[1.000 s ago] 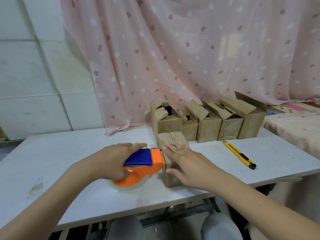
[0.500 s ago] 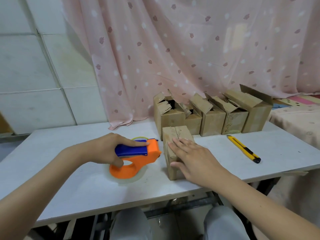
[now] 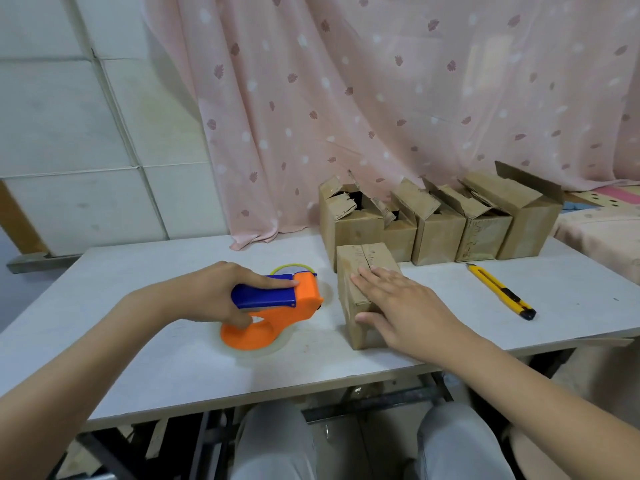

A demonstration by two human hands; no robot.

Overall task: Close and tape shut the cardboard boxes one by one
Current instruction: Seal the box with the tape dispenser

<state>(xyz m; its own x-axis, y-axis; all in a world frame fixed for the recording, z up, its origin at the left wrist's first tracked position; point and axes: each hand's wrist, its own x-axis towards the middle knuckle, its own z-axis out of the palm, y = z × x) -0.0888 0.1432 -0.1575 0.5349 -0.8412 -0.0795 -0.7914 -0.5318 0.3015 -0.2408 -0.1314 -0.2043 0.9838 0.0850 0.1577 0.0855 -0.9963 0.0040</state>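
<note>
On table [image 3: 138, 358], left hand [image 3: 211, 292] gripping dispenser [image 3: 273, 313], right hand [image 3: 398, 306] flat on box [image 3: 367, 261]

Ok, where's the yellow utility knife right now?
In the head view the yellow-and-black utility knife lies on the white table, right of the closed cardboard box, in front of the open boxes.

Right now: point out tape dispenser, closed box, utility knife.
tape dispenser [image 3: 306, 294], head view, orange body.
closed box [image 3: 367, 258], head view, top flap seam.
utility knife [image 3: 498, 289], head view, yellow handle.

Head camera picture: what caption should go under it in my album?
Left hand grips the orange tape dispenser while the right hand presses a closed cardboard box flat.
</note>
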